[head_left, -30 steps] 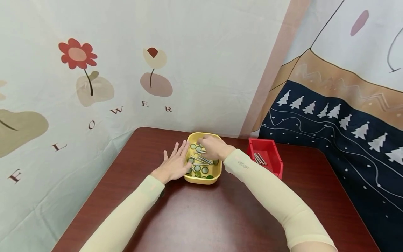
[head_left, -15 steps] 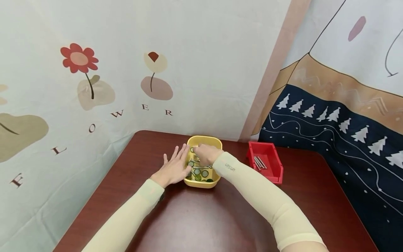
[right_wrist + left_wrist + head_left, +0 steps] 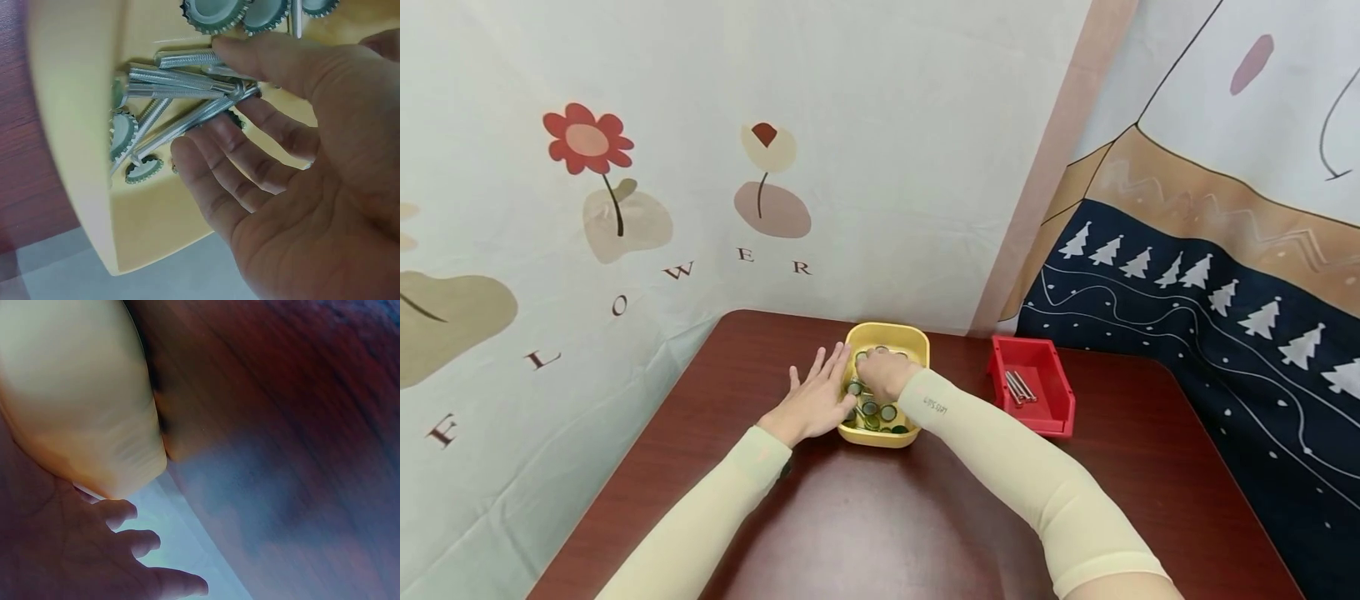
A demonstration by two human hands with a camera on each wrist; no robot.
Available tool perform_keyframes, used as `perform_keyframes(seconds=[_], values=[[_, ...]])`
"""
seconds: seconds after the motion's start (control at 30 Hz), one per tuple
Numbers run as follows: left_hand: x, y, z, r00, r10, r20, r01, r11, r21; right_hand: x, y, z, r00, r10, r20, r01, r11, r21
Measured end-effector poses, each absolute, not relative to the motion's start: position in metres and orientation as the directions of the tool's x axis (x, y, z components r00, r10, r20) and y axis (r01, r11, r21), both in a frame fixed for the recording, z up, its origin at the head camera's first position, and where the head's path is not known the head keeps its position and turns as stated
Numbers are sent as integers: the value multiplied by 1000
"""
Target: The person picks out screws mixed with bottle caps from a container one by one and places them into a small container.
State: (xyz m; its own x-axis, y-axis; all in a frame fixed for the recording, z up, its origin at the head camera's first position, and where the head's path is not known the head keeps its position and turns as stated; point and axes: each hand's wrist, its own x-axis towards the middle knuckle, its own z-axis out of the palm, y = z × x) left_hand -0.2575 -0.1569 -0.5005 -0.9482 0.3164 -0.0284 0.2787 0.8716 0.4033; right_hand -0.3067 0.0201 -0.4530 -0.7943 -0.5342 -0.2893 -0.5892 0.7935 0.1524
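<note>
A yellow tray (image 3: 877,438) holding metal screws (image 3: 178,128) and green-edged bottle caps (image 3: 888,413) stands near the table's back edge. My left hand (image 3: 811,406) rests against the tray's left side, its fingers straight and spread. In the left wrist view the tray's outer wall (image 3: 81,400) fills the upper left. Inside the tray is my right hand (image 3: 887,372). In the right wrist view its thumb and curled fingers close around several screws, with bottle caps lying on both sides. From the head, the right hand hides its own fingertips and those screws.
To the right of the tray stands a red bin (image 3: 1054,392) with several long screws (image 3: 1020,388) in it. The brown table (image 3: 865,517) meets a cloth backdrop (image 3: 895,167) with printed flowers and trees.
My right hand has gone from above the tray's right part down and slightly left among the screws. The left hand keeps its place at the tray's side.
</note>
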Motion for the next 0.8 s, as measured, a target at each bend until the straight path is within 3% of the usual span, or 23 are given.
perform_keyframes(seconds=[0.57,0.8], values=[[-258,-156,-498,-951,306,-30,268,871,411,-302,23,-448,-779,-504,-373,-577,809,113],[-257,-155,-498,-951,306,-37,266,876,402,-336,28,-488,-749,-531,-397,-595,802,49]])
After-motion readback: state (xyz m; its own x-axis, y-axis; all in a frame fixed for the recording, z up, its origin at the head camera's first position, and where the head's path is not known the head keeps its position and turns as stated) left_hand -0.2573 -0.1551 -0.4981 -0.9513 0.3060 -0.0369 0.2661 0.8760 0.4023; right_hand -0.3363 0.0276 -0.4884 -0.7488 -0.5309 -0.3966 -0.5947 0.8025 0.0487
